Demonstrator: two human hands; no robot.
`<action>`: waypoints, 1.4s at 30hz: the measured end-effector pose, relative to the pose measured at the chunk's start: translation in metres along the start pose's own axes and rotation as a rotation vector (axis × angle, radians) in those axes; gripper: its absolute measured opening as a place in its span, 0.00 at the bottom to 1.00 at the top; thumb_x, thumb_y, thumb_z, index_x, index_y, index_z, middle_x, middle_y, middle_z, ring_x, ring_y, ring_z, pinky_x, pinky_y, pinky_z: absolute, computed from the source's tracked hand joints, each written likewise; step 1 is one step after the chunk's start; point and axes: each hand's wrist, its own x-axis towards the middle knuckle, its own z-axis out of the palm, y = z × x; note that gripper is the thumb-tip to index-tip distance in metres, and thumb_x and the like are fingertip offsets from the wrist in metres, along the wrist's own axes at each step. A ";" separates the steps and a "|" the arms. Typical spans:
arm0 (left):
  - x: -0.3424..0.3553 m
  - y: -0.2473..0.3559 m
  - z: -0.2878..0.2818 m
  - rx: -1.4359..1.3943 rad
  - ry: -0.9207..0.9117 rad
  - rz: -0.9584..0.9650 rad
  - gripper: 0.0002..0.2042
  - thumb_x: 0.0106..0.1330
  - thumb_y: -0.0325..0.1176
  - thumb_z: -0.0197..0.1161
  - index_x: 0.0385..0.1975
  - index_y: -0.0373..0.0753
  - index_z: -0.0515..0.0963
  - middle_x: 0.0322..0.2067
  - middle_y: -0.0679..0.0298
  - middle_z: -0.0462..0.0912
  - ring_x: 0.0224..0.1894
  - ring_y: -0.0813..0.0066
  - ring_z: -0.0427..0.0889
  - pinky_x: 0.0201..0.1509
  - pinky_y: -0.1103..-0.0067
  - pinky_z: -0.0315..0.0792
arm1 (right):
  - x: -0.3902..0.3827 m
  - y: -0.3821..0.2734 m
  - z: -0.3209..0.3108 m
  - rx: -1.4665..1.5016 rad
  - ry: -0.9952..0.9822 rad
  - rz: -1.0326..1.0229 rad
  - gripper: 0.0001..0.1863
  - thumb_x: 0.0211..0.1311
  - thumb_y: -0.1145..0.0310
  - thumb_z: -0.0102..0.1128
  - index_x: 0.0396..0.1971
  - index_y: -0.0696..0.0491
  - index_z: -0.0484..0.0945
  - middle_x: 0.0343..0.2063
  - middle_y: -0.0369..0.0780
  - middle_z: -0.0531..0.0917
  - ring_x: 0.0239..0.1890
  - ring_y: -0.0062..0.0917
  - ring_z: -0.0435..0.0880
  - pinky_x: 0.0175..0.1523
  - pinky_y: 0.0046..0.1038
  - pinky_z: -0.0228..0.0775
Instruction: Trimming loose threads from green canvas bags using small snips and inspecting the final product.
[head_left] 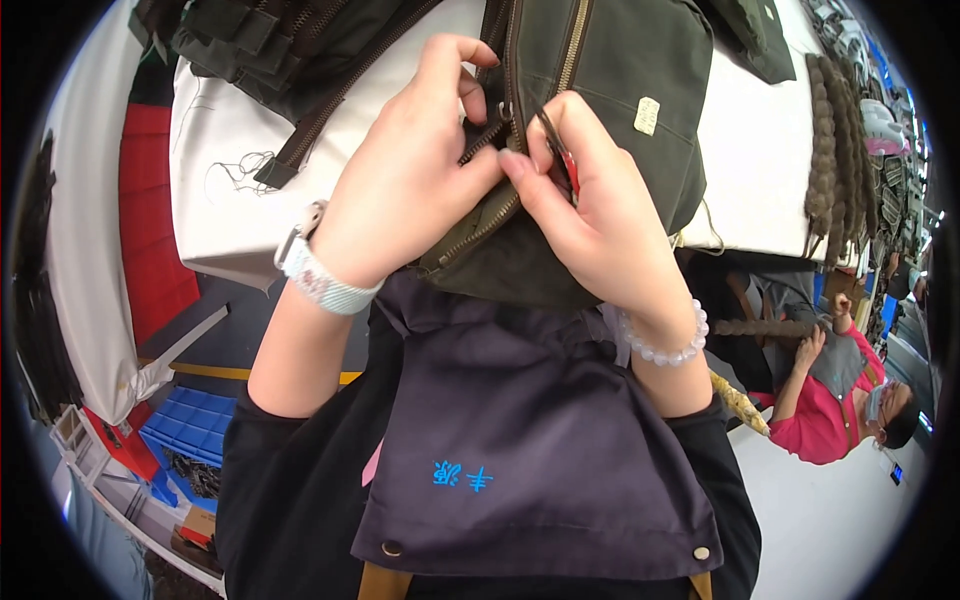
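A dark olive fabric bag (650,60) with brass-toothed zippers lies on the white table in front of me. My left hand (400,160) bends over its near part, thumb and fingers closed on the edge beside the zipper (480,225). Close by, my right hand (605,200) has its thumb and index finger pressed together at the zipper tape. A small cutting tool with a red part (572,178) and dark blades, apparently thread snips, is tucked in that hand. Its handle is mostly hidden by the fingers. A pale sticker (647,115) is on the bag's right side.
More dark bag pieces (260,45) lie at the far left, near loose threads (240,175). Brown bundled straps (828,150) hang over the table's right side. Beyond, a co-worker in pink (820,410) handles a strap. A blue crate (190,425) stands low at left.
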 end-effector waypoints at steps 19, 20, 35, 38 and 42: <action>0.039 0.016 0.027 0.499 0.171 0.197 0.17 0.52 0.25 0.65 0.42 0.37 0.70 0.25 0.56 0.84 0.28 0.53 0.86 0.29 0.63 0.78 | 0.009 -0.006 -0.021 -0.142 0.046 0.108 0.13 0.56 0.79 0.64 0.31 0.56 0.65 0.16 0.39 0.69 0.18 0.24 0.69 0.27 0.27 0.65; 0.045 0.015 0.027 0.585 0.162 0.228 0.17 0.52 0.26 0.65 0.42 0.35 0.69 0.22 0.56 0.83 0.25 0.53 0.85 0.26 0.63 0.78 | 0.007 -0.004 -0.022 -0.141 0.046 0.108 0.13 0.56 0.79 0.64 0.31 0.56 0.65 0.16 0.39 0.69 0.18 0.24 0.69 0.27 0.27 0.65; 0.050 0.001 0.028 0.477 0.083 0.147 0.14 0.57 0.30 0.65 0.41 0.38 0.73 0.21 0.53 0.84 0.28 0.49 0.86 0.29 0.59 0.78 | 0.003 -0.008 -0.050 -0.196 -0.058 0.095 0.14 0.56 0.77 0.63 0.30 0.56 0.63 0.18 0.39 0.68 0.20 0.27 0.71 0.29 0.28 0.66; 0.041 0.014 0.032 0.562 0.055 0.131 0.08 0.58 0.32 0.63 0.34 0.38 0.75 0.20 0.53 0.84 0.26 0.51 0.86 0.28 0.61 0.79 | 0.013 -0.010 -0.032 -0.296 0.008 0.124 0.12 0.55 0.76 0.62 0.31 0.57 0.65 0.18 0.44 0.73 0.20 0.37 0.75 0.30 0.32 0.69; 0.056 0.000 0.031 0.694 -0.010 0.134 0.11 0.59 0.31 0.63 0.40 0.36 0.78 0.22 0.52 0.83 0.27 0.50 0.84 0.29 0.62 0.77 | 0.017 -0.006 -0.031 -0.203 0.069 0.116 0.10 0.56 0.76 0.60 0.28 0.58 0.65 0.16 0.46 0.74 0.20 0.40 0.74 0.29 0.34 0.68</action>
